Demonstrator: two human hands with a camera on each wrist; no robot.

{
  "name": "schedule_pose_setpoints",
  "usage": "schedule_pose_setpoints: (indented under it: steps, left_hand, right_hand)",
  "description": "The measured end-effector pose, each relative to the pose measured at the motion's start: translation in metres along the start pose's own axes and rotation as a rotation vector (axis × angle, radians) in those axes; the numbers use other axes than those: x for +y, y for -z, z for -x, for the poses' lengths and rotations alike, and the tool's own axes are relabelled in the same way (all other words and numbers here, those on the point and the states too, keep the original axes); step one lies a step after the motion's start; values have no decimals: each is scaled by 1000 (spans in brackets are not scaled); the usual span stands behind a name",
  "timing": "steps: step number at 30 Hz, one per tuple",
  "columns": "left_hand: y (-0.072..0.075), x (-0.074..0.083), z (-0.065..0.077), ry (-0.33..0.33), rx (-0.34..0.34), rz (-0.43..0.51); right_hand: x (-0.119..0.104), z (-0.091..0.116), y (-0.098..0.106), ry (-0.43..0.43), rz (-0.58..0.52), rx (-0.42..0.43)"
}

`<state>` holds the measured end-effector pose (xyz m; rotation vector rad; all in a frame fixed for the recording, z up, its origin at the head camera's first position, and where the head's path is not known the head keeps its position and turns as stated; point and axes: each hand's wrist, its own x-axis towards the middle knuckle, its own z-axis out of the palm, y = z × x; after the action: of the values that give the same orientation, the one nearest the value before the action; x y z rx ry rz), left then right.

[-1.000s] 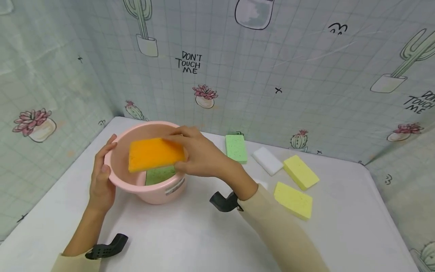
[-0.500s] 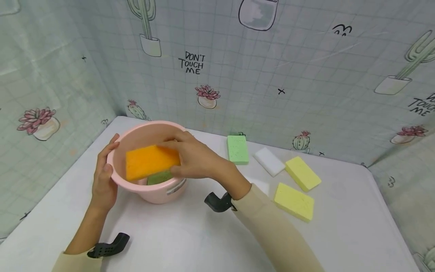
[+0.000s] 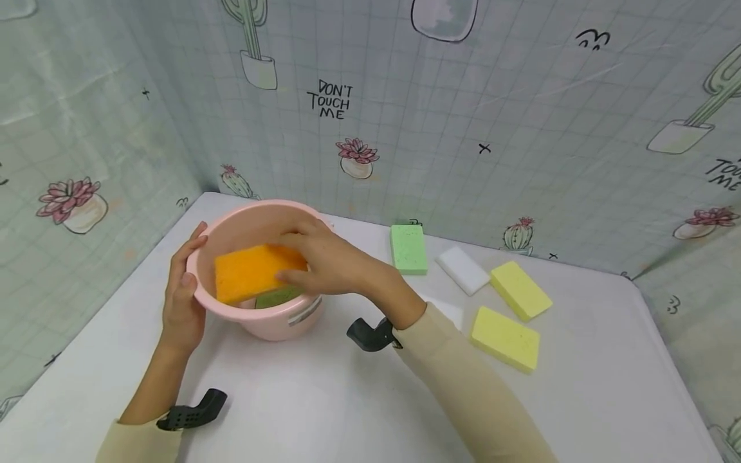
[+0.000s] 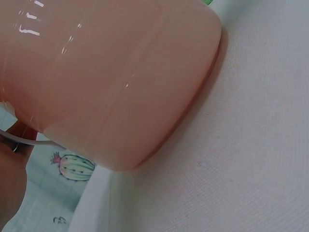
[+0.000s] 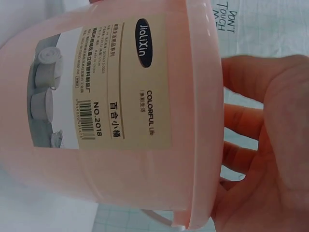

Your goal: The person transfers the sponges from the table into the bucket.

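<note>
I had my right hand (image 3: 321, 258) pinching the orange sponge (image 3: 249, 275) inside the bucket (image 3: 278, 326), near the table's (image 3: 289, 399) back-left corner, left hand (image 3: 182, 305) gripping the rim. Green sponge (image 3: 279, 296) hogged space below; yellow sponges (image 3: 505, 341) sat rightward.

A: Which colours do we find on the bucket (image 3: 272, 328)?

B: We find it pale pink; its label (image 5: 104, 92) is cream, with a dark blue oval (image 5: 143, 43); within the rim we see an orange sponge (image 3: 249, 273), bright and plain, and a green sponge (image 3: 279, 296).

A: And on the table (image 3: 278, 411)?

B: The table is white; there we see a light green block (image 3: 408, 251), two pale yellow sponges (image 3: 521, 290) (image 3: 505, 339) and a white block (image 3: 462, 270); the sleeves (image 3: 463, 379) are beige, the wrist mounts (image 3: 188, 417) black.

A: How do we call the backdrop (image 3: 521, 96)?

B: We call it grey-green, with a fine grid of squares; on it are green cacti (image 3: 518, 236), pink succulents (image 3: 357, 152) and black lettering (image 3: 332, 99).
</note>
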<state>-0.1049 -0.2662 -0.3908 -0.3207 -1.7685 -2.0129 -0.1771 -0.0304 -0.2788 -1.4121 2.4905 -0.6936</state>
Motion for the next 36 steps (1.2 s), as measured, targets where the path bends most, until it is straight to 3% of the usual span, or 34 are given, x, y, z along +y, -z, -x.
schedule_pose_setpoints:
  steps: [11, 23, 36]
  left_hand:
    - [-3, -1, -4, -22, -3, 15]
    - [2, -5, -4, -43, -29, 65]
    - [2, -5, -2, -59, -46, 37]
  right_hand:
    - [0, -7, 4, -35, 19, 21]
    - [2, -12, -1, -59, -33, -47]
    - [0, -19, -5, -131, 109, -58]
